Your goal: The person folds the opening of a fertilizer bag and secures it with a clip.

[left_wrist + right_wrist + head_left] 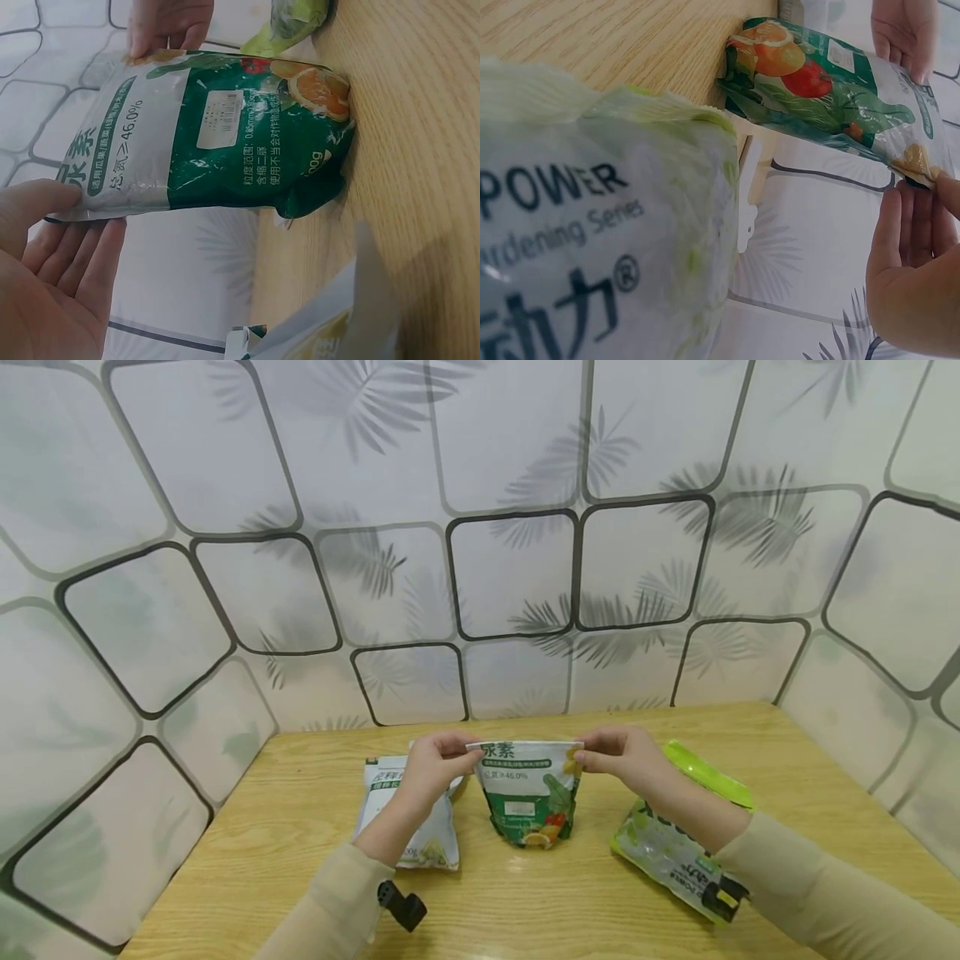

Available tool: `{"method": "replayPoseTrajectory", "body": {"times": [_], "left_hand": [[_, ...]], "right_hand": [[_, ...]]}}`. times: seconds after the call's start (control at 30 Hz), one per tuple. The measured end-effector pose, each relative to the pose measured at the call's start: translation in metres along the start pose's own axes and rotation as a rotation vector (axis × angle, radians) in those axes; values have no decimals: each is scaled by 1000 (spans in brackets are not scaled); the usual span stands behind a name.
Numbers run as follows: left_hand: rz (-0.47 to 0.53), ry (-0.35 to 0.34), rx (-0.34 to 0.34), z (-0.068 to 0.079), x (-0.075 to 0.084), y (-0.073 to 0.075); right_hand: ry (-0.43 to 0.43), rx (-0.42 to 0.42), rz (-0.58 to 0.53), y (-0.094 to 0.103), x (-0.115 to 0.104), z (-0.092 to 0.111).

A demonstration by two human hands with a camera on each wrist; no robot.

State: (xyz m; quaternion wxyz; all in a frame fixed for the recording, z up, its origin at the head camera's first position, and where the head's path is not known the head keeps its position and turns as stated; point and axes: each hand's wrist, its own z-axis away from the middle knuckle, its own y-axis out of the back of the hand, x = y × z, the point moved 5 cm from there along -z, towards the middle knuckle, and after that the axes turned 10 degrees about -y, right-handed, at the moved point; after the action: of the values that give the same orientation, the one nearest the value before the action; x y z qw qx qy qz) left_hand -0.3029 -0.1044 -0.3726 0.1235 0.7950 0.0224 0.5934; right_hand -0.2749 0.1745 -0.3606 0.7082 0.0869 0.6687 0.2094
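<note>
Between both hands a green and white fertilizer bag, printed with fruit and vegetables, stands upright with its base at the wooden table. My left hand pinches its top left corner, thumb in front and fingers behind. At the top right corner my right hand pinches it the same way. The left wrist view shows the bag's label facing the person. Behind the left forearm lies a white bag, partly hidden by it. A lime green and white bag lies under the right forearm, which covers its middle.
The wooden table reaches back to a patterned cloth wall with side panels left and right. A black device is strapped at the left wrist. In the right wrist view, the lime and white bag looms close to the camera.
</note>
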Motion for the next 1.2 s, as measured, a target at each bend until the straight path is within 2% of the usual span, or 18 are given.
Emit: {"method": "replayPoseTrajectory", "body": {"times": [0.3, 0.47, 0.97, 1.2], "left_hand": [[-31, 26, -24, -1, 0, 0], [-39, 31, -33, 0, 2, 0], [-33, 25, -49, 0, 2, 0], [-53, 20, -67, -2, 2, -1]], "right_hand": [[35, -43, -24, 3, 2, 0], [27, -65, -42, 5, 2, -2], [-2, -52, -102, 10, -1, -13], [14, -48, -118, 16, -1, -24]]}}
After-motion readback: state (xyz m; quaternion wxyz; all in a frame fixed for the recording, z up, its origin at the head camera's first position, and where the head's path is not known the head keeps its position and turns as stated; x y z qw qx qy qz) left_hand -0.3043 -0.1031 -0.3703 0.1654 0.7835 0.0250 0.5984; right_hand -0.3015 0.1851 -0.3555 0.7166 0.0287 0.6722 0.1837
